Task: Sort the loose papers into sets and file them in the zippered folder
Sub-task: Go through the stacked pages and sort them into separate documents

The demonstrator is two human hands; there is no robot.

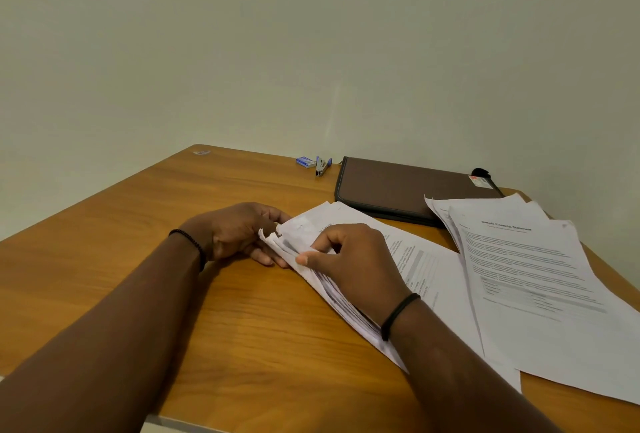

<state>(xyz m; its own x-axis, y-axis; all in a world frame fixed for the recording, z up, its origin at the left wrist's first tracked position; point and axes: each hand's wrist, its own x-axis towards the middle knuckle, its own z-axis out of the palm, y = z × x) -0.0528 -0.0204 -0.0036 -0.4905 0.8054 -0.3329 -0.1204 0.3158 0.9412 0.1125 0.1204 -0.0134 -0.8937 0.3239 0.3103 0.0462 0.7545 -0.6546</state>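
Observation:
A stack of white printed papers (420,259) lies at the middle of the wooden table (173,210). My left hand (239,233) holds the stack's curled top-left corner, fingers beneath it. My right hand (349,259) lies on the stack and pinches its left edge between thumb and fingers. A second pile of papers (533,280), headed as a financial statement, is spread out to the right. The brown zippered folder (401,186) lies closed at the back, partly under both piles.
A stapler (321,166) and a small blue staple box (305,161) sit by the wall, left of the folder. A black object (480,172) pokes out behind the folder's right end. The table's near edge runs below my forearms.

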